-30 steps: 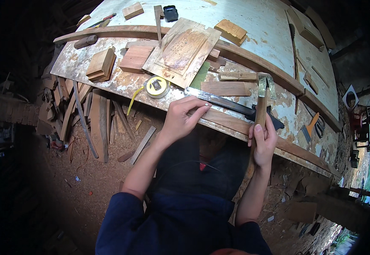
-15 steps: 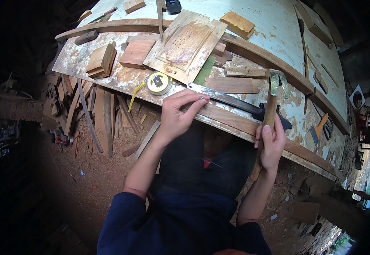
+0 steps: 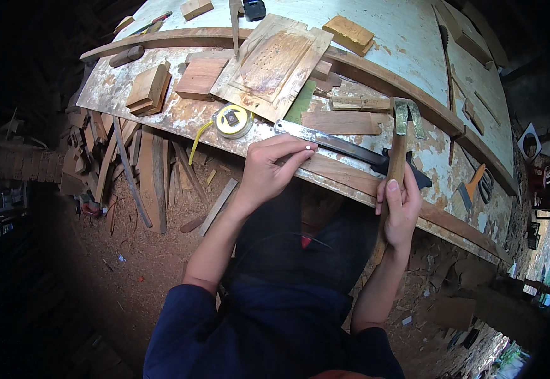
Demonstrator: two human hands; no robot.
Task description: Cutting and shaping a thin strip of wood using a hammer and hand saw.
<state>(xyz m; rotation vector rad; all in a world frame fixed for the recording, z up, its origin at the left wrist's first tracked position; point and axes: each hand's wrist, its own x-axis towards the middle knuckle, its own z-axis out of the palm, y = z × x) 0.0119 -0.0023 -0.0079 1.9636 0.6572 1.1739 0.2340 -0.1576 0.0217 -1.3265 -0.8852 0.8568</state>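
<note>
My left hand (image 3: 268, 167) is closed in a pinch at the table's near edge. Between thumb and forefinger it holds a small nail (image 3: 313, 147), mostly hidden by the fingers. My right hand (image 3: 402, 208) is wrapped round the wooden handle of a claw hammer (image 3: 398, 151), whose metal head points away from me. Just beyond my left fingertips lies a long flat metal tool (image 3: 341, 146) with a black handle. A wooden strip (image 3: 344, 175) runs along the table edge between my hands. Left of my left hand sits a round yellow-and-white tape measure (image 3: 233, 121).
A carved wooden panel (image 3: 275, 63) with small holes lies on the worn white table (image 3: 407, 44). Wood blocks (image 3: 148, 88) and a long curved batten (image 3: 407, 91) surround it. A brush with an orange handle (image 3: 475, 180) rests at the right. Offcuts (image 3: 142, 164) lean below the left edge.
My left hand has shifted slightly right, and its fingers have turned the nail a little. The hammer stays in my right hand, nearly still. The view has moved slightly.
</note>
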